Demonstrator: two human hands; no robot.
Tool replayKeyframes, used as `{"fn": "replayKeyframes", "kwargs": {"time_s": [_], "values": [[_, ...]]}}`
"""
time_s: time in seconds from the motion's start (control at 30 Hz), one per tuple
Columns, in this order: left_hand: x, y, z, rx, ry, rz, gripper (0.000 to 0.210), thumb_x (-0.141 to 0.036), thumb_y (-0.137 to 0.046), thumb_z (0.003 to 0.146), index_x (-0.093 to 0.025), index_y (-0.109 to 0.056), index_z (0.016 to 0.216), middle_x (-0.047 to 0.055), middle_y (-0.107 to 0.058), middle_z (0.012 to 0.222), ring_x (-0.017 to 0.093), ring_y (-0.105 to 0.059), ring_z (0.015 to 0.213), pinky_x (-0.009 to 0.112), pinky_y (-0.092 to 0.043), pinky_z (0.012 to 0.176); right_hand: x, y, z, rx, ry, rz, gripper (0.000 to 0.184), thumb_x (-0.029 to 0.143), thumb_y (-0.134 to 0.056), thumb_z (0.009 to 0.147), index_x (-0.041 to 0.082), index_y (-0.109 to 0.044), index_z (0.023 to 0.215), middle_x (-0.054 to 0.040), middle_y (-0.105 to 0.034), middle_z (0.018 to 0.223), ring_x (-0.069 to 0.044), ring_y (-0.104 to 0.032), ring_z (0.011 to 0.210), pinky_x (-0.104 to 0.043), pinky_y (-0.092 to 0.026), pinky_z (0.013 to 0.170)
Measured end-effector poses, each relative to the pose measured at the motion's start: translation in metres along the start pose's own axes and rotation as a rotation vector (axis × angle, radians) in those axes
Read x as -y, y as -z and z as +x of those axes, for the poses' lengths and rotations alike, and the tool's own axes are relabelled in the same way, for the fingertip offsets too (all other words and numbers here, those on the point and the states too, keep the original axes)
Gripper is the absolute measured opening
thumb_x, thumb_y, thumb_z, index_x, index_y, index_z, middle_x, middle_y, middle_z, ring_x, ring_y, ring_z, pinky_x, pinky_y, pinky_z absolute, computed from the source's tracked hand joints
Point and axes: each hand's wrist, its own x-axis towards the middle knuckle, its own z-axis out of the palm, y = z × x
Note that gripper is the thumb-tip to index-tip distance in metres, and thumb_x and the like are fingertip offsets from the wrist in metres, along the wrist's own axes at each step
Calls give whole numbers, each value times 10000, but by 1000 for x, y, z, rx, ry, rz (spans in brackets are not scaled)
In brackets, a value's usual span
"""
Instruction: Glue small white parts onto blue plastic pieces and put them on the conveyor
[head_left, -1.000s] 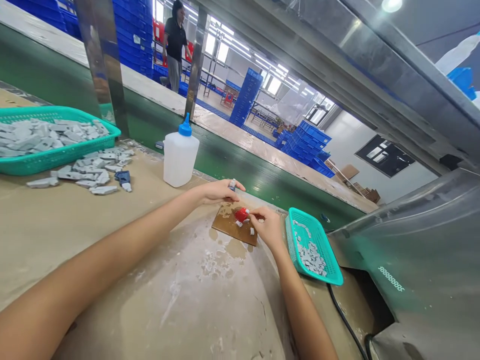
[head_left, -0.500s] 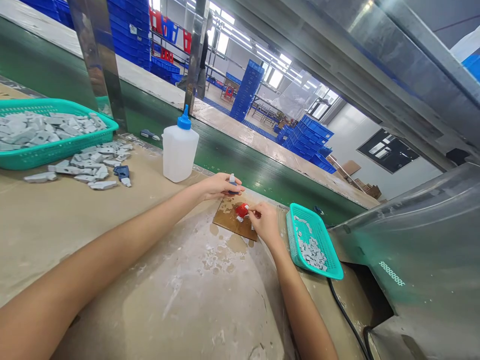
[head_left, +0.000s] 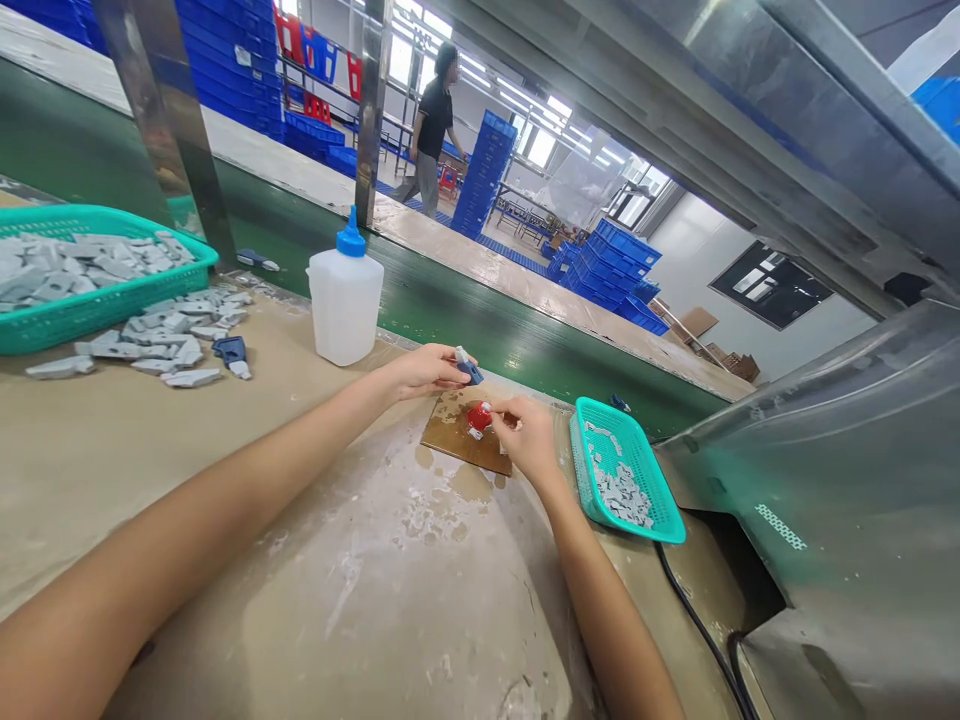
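My left hand (head_left: 427,372) is closed on a small dark blue and light grey plastic part (head_left: 470,371), held above the far edge of a wet brown board (head_left: 454,446). On that board sits a red object (head_left: 476,418) with small pale pieces at it. The thumb and fingers of my right hand (head_left: 531,438) pinch at a small pale grey piece (head_left: 487,407) on top of the red object. Whether that piece is lifted clear of the red cannot be told. Another pale piece (head_left: 475,433) lies at the front of the red object.
A green basket (head_left: 679,525) of small grey pieces stands right. Left are a larger green basket (head_left: 112,300) of grey parts, a loose heap (head_left: 161,345), a blue part (head_left: 231,353) and a white squeeze bottle (head_left: 346,305). Behind runs a green conveyor (head_left: 427,310); a person (head_left: 433,125) walks beyond.
The blue and grey part in my left hand has turned and shows more of its side. My right hand stays at the red object. A person has come into view behind the conveyor.
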Motion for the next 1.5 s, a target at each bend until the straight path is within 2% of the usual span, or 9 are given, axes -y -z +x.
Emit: {"fn": "replayKeyframes", "kwargs": {"time_s": [0.17, 0.33, 0.43, 0.7, 0.77, 0.9, 1.17, 1.37, 1.5], "values": [[1, -6, -1, 64, -20, 56, 231, -75, -722, 474, -122, -634, 683, 5, -608, 674, 110, -530, 646, 270, -400, 667, 14, 8, 4, -180, -91, 232, 142, 181, -520, 714, 187, -662, 722, -17, -629, 666, -140, -544, 610, -253, -449, 566], [-1, -19, -7, 134, -24, 113, 235, -99, -722, 485, -128, -638, 703, 0, -610, 693, 103, -533, 643, 257, -408, 660, 13, 7, 3, -212, -72, 270, 145, 181, -530, 718, 187, -671, 748, -26, -633, 687, -141, -546, 627, -260, -456, 578], [-2, -23, -11, 138, -17, 114, 239, -113, -729, 487, -130, -639, 709, 1, -613, 718, 102, -538, 669, 255, -419, 682, 12, 7, 2, -209, -41, 265, 144, 170, -529, 719, 177, -672, 737, -29, -628, 683, -134, -532, 605, -258, -446, 557], [-2, -24, -12, 102, -10, 16, 252, -97, -747, 487, -120, -650, 719, 18, -631, 774, 125, -568, 771, 293, -433, 804, 14, 10, 1, -219, -7, 253, 123, 167, -533, 723, 174, -656, 715, -10, -582, 642, -119, -498, 569, -250, -432, 542], [-1, -25, -11, 95, -28, -22, 263, -87, -750, 488, -120, -649, 728, 16, -634, 775, 123, -572, 771, 297, -435, 814, 13, 9, 1, -198, 8, 250, 137, 153, -527, 720, 174, -657, 758, -4, -565, 652, -113, -494, 569, -247, -434, 547], [3, -29, -10, 49, -30, -88, 282, -78, -757, 486, -129, -646, 740, 15, -650, 770, 118, -584, 753, 296, -444, 806, 11, 9, 0, -185, 60, 248, 239, 116, -493, 714, 189, -646, 883, 2, -544, 712, -100, -480, 570, -239, -430, 545], [4, -36, -12, 40, -61, -99, 265, -94, -743, 525, -127, -657, 773, 36, -666, 762, 127, -601, 744, 271, -456, 754, 8, 11, 0, -208, 98, 199, 248, 103, -473, 712, 203, -634, 872, -5, -534, 769, -93, -468, 570, -229, -417, 518], [6, -43, -12, -65, -56, -88, 120, -108, -688, 588, -105, -626, 690, 29, -649, 698, 93, -586, 626, 264, -459, 726, 10, 5, -2, -191, 128, 215, 237, 111, -452, 711, 180, -636, 845, -27, -558, 780, -108, -502, 603, -236, -437, 535], [6, -44, -10, -148, -64, -82, 140, -63, -648, 605, -112, -581, 718, 35, -654, 674, 103, -597, 596, 285, -472, 722, 8, 10, 3, -155, 81, 216, 264, 138, -461, 711, 184, -638, 901, -34, -567, 802, -114, -520, 629, -246, -459, 579]]}}
